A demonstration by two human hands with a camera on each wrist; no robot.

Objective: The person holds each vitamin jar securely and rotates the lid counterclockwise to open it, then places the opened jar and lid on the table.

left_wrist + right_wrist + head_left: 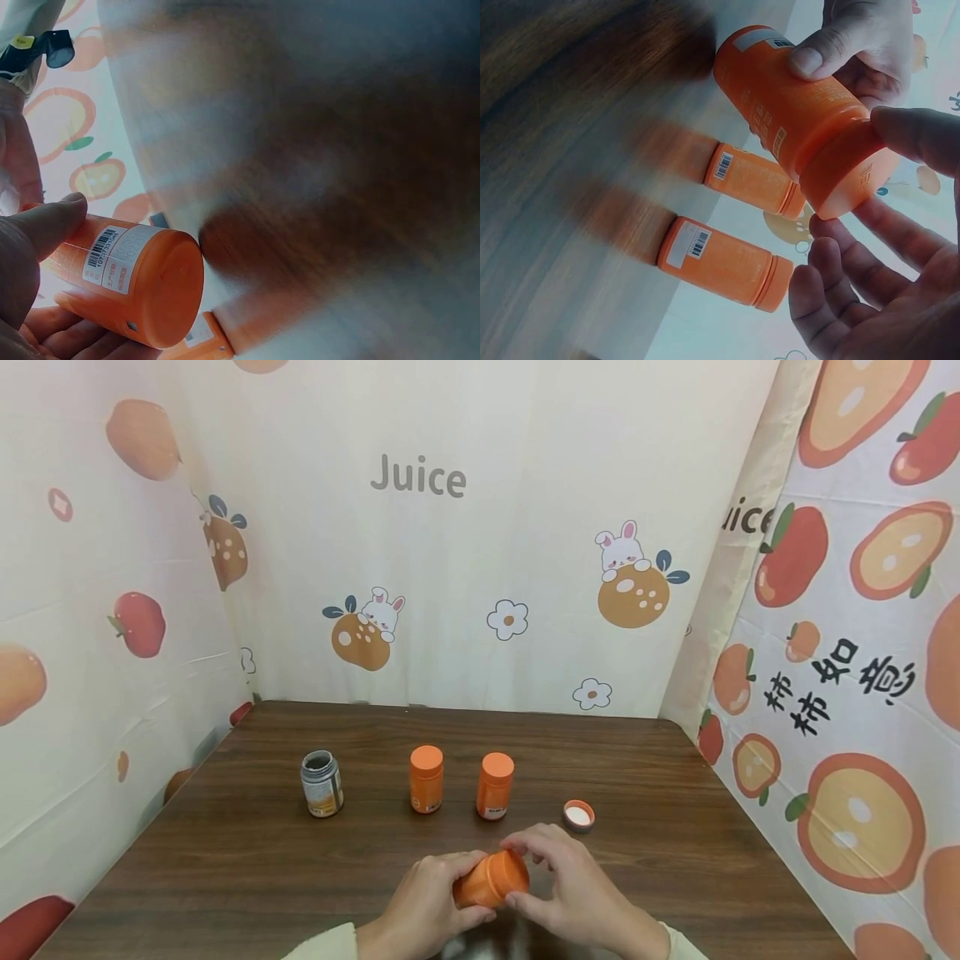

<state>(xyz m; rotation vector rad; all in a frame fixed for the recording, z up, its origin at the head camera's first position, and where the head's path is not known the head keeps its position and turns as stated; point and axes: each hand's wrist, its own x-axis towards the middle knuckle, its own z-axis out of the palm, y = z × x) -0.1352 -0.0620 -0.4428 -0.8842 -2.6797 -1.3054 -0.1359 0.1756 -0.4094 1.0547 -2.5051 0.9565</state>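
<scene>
My left hand (pixel 423 897) was wrapped round the body of an orange bottle (pixel 472 887), thumb on one side and fingers on the other, and I held it tilted over the near part of the brown table (pixel 225 877), its capped end turned toward my right. My right hand (pixel 577 889) pinched the bottle's orange cap (pixel 513 870), thumb and forefinger on opposite sides of it, with my other fingers bent loosely beside it. The cap sat on the bottle's neck. A label with a barcode showed near the base. Farther back, a left standing bottle (pixel 427 781) and a right standing bottle (pixel 495 787), both orange and capped, stood upright near each other. To the left of them stood a grey jar (pixel 322 785), upright, with its mouth uncovered. Off to the right lay a loose lid (pixel 578 816), its white inside facing up.
</scene>
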